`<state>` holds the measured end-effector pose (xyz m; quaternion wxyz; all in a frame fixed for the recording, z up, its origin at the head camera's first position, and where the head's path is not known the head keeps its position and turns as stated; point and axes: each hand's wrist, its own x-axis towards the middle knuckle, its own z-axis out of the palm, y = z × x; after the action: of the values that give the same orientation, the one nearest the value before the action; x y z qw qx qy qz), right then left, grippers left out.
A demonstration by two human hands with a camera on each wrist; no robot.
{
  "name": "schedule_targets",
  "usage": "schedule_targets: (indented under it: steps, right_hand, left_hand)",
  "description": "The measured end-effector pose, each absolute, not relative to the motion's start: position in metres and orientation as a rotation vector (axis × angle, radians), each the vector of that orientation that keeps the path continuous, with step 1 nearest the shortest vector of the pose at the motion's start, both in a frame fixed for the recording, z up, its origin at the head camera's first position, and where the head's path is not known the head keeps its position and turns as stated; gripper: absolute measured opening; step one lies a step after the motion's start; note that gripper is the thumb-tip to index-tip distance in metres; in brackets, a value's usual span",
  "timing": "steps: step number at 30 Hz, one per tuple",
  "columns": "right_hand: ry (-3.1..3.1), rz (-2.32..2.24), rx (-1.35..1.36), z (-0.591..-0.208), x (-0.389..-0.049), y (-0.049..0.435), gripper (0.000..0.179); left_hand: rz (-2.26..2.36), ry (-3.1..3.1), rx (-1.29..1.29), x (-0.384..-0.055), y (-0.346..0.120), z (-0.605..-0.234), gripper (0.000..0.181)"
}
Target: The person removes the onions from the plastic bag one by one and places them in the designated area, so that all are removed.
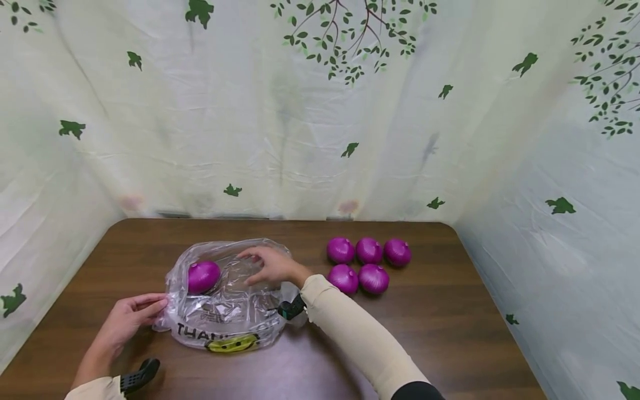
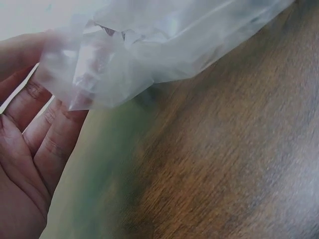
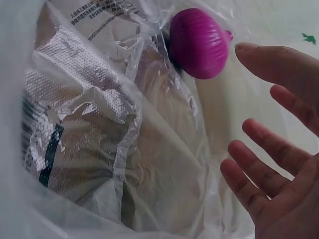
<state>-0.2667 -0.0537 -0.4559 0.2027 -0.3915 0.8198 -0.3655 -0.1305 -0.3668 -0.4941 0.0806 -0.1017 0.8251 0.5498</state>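
A clear plastic bag [image 1: 230,311] with black lettering and a yellow printed shape lies spread on the table with its mouth opened wide. One purple onion [image 1: 203,277] sits inside it toward the left; the right wrist view shows this onion [image 3: 199,44] against the crinkled plastic. At the bag's left edge, my left hand [image 1: 131,318] pinches the plastic between thumb and fingers. The left wrist view shows the bag's thin edge [image 2: 99,69] over those fingers. My right hand [image 1: 271,265] hovers at the bag's mouth, fingers spread and holding nothing, to the right of the onion.
Several more purple onions [image 1: 369,251] stand in two rows on the brown wooden table [image 1: 440,328], right of the bag. A pale curtain [image 1: 240,122] with printed leaves encloses the table's back and sides. My right forearm crosses the table's front middle.
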Motion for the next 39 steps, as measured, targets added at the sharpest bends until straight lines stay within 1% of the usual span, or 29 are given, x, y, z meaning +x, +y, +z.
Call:
schedule_targets:
  steps: [7, 21, 27, 34, 39]
  right_hand:
    - [2.232, -1.061, -1.051, -0.46, -0.268, -0.069, 0.066]
    - [2.294, -0.941, -1.069, -0.462, -0.27, -0.094, 0.067]
    - [2.225, -1.077, -0.987, -0.464, -0.269, -0.103, 0.066]
    - [2.22, -1.098, -0.913, -0.465, -0.267, -0.116, 0.065]
    - [2.25, -1.059, -0.896, -0.466, -0.262, -0.13, 0.069]
  left_hand:
    - [1.617, 2.467, -0.319, -0.13, -0.37, -0.491, 0.049]
    - [1.622, 2.47, -0.291, -0.131, -0.374, -0.491, 0.046]
    - [1.67, 2.454, -0.276, -0.13, -0.374, -0.493, 0.039]
    - [1.675, 2.453, -0.287, -0.129, -0.375, -0.493, 0.04]
    - [1.672, 2.452, -0.303, -0.129, -0.376, -0.493, 0.043]
